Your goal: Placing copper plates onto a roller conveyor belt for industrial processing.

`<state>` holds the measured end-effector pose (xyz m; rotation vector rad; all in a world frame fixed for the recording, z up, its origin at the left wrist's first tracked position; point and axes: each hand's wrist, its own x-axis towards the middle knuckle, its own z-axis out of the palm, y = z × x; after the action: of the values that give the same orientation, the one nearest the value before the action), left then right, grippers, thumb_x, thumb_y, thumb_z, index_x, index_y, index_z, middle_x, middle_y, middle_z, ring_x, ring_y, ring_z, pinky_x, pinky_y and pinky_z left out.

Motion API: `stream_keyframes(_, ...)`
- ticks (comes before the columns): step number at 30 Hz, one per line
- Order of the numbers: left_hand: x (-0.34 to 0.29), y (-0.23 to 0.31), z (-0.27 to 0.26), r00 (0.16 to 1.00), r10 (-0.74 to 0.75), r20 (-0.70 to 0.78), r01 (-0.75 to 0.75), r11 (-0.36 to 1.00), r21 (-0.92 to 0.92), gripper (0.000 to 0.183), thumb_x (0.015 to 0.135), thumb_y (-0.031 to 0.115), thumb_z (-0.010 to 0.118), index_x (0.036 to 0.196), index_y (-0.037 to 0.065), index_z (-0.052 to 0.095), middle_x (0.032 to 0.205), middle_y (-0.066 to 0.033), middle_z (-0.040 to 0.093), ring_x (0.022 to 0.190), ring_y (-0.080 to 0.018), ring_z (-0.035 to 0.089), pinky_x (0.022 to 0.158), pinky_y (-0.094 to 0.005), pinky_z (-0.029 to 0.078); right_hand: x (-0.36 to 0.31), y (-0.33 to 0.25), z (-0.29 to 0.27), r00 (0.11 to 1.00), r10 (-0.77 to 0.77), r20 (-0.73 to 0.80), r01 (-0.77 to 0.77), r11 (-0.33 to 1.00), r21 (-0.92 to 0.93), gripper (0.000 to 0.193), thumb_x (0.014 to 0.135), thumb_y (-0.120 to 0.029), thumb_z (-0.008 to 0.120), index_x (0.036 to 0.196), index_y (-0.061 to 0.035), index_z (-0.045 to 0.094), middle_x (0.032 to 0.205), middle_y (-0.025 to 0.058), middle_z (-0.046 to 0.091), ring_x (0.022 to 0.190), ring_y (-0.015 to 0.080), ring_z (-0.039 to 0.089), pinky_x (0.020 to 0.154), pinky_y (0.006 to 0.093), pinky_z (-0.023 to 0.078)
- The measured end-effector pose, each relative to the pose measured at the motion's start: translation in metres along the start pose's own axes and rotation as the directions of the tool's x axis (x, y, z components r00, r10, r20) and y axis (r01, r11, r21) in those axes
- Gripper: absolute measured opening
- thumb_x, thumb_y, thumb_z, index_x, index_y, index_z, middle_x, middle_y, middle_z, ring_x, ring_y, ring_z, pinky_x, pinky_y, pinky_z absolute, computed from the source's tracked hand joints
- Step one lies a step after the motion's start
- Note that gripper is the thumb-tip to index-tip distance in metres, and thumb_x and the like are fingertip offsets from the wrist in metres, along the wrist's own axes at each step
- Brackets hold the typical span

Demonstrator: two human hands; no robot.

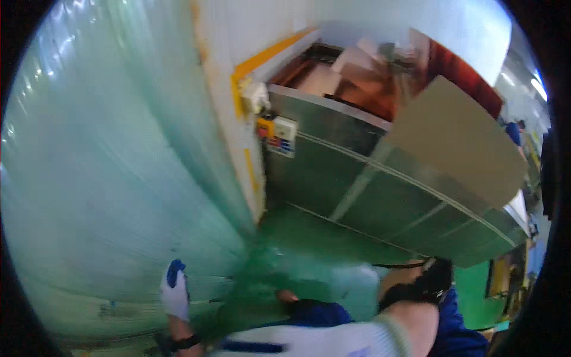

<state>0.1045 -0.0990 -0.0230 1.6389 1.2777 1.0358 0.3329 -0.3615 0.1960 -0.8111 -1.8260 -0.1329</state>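
Observation:
My left hand (175, 291), in a white glove with blue-coated fingers, is up against the translucent plastic curtain (119, 178) at the left. Its fingers look curled in, and what they hold, if anything, is hidden. A dark band circles that wrist. My right forearm (413, 324) reaches out bare from a white sleeve at the lower right. Beyond it is a blurred black thing (437, 276) whose kind I cannot make out. The fingers of my right hand do not show clearly there.
A large grey-green metal bin (321, 172) holds reddish-brown sheets and cardboard pieces (363, 65). A big tan cardboard sheet (458, 137) leans over its side. A small control box (282, 135) is by its left corner, beside a yellow-edged wall. The floor (285, 244) is glossy green.

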Motion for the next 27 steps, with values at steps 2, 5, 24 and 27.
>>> stream_keyframes(2,0.002,0.017,0.044,1.000,0.022,-0.010,-0.020,0.986,0.168,0.031,0.099,0.011,0.060,0.127,-0.001,0.064,0.116,-0.0091,0.070,0.109,-0.0184,0.064,0.096,-0.0309,0.048,0.002,-0.007,-0.064,0.946,0.034,0.322,-0.044,0.999,0.026,0.036,0.091,-0.025,0.062,0.123,-0.0080,0.066,0.113,0.0142,0.068,0.099,0.0323,0.065,0.087,0.0435,0.053)
stream_keyframes(5,0.025,-0.040,0.013,0.985,-0.015,-0.174,0.051,0.977,0.206,0.030,0.098,0.011,0.061,0.125,0.001,0.066,0.111,-0.0092,0.070,0.100,-0.0180,0.065,0.088,-0.0312,0.052,-0.025,0.054,-0.039,0.702,0.218,0.678,-0.238,0.969,-0.066,0.051,0.097,-0.020,0.048,0.143,-0.0001,0.040,0.137,0.0205,0.052,0.123,0.0354,0.054,0.104,0.0455,0.044)
stream_keyframes(24,0.131,-0.074,-0.078,0.981,0.157,-0.115,-0.104,0.923,0.371,0.049,0.085,0.017,0.075,0.128,0.000,0.060,0.125,-0.0207,0.063,0.117,-0.0363,0.060,0.103,-0.0438,0.046,0.025,0.307,0.297,0.530,0.693,0.488,-0.789,0.614,-0.015,0.052,0.092,-0.032,0.065,0.138,-0.0076,0.057,0.129,0.0161,0.066,0.118,0.0303,0.064,0.102,0.0392,0.049)
stream_keyframes(27,0.115,-0.061,-0.130,0.933,0.117,-0.340,0.074,0.863,0.500,0.049,0.089,0.010,0.068,0.135,-0.001,0.054,0.138,-0.0211,0.054,0.125,-0.0348,0.054,0.108,-0.0425,0.043,0.015,0.349,0.331,0.522,0.802,0.289,-0.852,0.480,0.207,0.051,0.092,-0.025,0.069,0.137,-0.0051,0.056,0.129,0.0185,0.065,0.119,0.0290,0.064,0.103,0.0362,0.049)
